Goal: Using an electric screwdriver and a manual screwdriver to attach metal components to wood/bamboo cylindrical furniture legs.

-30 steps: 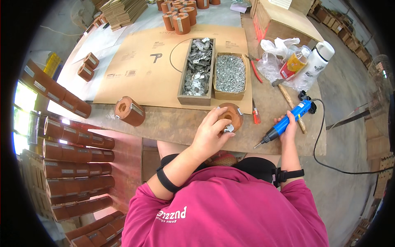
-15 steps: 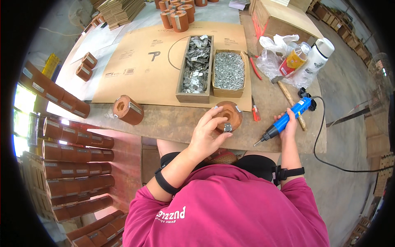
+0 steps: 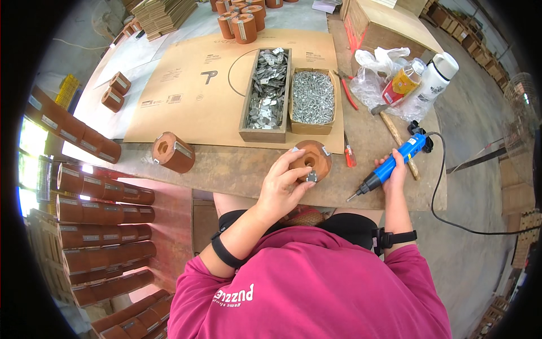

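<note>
A reddish-brown round block (image 3: 319,159) with a hole in its middle sits near the table's front edge. My left hand (image 3: 278,183) is closed at its left and near side, fingers on the block and thumb at the front. Close to those fingertips, a small grey metal plate (image 3: 311,176) lies against the block's near edge. Held in my right hand (image 3: 397,172) is a blue electric screwdriver (image 3: 394,165) with a black nose, its bit pointing down left and apart from the block. Another brown block (image 3: 174,152) with a hexagonal hole lies tilted to the left.
Beyond the block stand a long wooden tray (image 3: 263,135) of metal plates and a cardboard box (image 3: 312,129) of screws. A red-handled screwdriver (image 3: 350,157), pliers (image 3: 349,93), hammer (image 3: 398,133), bottle (image 3: 403,82) and white flask (image 3: 437,76) lie or stand rightward. The power cord (image 3: 435,198) hangs right.
The small metal plate at my left fingertips has tilted and shows a darker face. My right hand and the electric screwdriver have hardly moved. The whole view has shifted slightly.
</note>
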`<action>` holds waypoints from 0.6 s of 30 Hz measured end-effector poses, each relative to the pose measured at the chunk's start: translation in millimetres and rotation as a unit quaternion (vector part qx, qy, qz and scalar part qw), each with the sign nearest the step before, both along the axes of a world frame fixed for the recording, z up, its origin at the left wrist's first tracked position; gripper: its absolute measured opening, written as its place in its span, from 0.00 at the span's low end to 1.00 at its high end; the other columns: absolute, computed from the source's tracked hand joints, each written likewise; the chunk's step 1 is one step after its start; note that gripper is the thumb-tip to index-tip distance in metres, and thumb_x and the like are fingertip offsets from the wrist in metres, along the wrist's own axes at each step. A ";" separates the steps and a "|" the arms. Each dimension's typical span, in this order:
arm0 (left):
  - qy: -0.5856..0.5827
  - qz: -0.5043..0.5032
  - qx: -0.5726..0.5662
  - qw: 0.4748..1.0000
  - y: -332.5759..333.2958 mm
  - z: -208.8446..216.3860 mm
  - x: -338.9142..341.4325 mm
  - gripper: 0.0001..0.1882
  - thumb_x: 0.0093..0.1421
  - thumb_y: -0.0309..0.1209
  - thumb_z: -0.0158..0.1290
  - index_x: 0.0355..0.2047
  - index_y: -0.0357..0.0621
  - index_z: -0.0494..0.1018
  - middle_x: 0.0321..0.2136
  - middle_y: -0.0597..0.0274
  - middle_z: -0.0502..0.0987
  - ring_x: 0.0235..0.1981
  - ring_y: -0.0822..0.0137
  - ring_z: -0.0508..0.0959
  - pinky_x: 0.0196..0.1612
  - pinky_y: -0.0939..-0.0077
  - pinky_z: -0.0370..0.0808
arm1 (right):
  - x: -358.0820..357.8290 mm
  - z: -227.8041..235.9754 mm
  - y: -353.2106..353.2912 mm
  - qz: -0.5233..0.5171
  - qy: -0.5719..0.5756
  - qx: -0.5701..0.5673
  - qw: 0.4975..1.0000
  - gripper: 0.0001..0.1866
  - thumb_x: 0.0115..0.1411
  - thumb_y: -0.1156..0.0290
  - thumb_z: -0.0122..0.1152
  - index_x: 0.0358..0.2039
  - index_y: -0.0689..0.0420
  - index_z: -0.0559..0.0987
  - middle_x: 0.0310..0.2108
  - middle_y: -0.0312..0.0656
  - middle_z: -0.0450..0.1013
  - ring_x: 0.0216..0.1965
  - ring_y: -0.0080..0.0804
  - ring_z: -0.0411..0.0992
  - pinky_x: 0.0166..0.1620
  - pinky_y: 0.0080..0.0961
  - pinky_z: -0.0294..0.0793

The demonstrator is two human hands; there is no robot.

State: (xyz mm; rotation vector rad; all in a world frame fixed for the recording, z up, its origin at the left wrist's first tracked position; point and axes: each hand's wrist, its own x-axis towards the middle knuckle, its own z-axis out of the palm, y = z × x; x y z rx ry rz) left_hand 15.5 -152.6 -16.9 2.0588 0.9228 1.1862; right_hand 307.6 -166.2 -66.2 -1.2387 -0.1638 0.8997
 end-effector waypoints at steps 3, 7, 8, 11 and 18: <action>0.020 -0.005 0.039 0.999 2.1 3.7 -1.7 0.21 0.38 0.21 0.61 0.36 0.41 0.72 0.46 0.49 0.66 0.48 0.54 0.67 0.46 0.68 0.67 | 0.6 -1.1 0.4 -0.004 0.002 0.004 1.000 0.15 0.48 0.64 0.57 0.29 0.59 0.65 0.20 0.41 0.65 0.21 0.30 0.67 0.28 0.34 0.74; 0.041 0.024 0.064 0.997 24.3 34.0 5.3 0.23 0.42 0.30 0.59 0.41 0.41 0.67 0.42 0.51 0.68 0.46 0.51 0.68 0.46 0.65 0.67 | 4.1 -3.2 0.5 -0.004 0.004 -0.001 1.000 0.15 0.48 0.64 0.57 0.29 0.59 0.65 0.21 0.41 0.65 0.20 0.31 0.67 0.27 0.34 0.74; 0.047 0.043 0.101 0.993 38.0 40.1 8.7 0.24 0.43 0.35 0.58 0.41 0.40 0.66 0.40 0.54 0.69 0.45 0.49 0.67 0.45 0.63 0.67 | 4.1 -2.6 0.6 -0.002 0.007 -0.002 1.000 0.15 0.48 0.64 0.57 0.29 0.59 0.65 0.21 0.41 0.65 0.20 0.31 0.67 0.27 0.34 0.74; 0.135 -0.003 0.070 0.988 95.1 46.0 19.7 0.21 0.47 0.36 0.55 0.40 0.42 0.68 0.38 0.57 0.71 0.42 0.52 0.69 0.43 0.62 0.67 | 4.5 -3.3 1.5 0.003 0.007 0.000 1.000 0.15 0.48 0.64 0.57 0.31 0.59 0.65 0.21 0.41 0.65 0.20 0.31 0.67 0.27 0.34 0.74; 0.561 0.001 0.040 0.827 160.7 20.2 62.5 0.14 0.47 0.34 0.54 0.36 0.50 0.71 0.33 0.60 0.74 0.40 0.59 0.70 0.42 0.60 0.61 | -1.5 0.8 1.2 0.005 -0.003 -0.015 1.000 0.15 0.48 0.62 0.57 0.29 0.58 0.66 0.20 0.40 0.65 0.21 0.29 0.67 0.30 0.33 0.74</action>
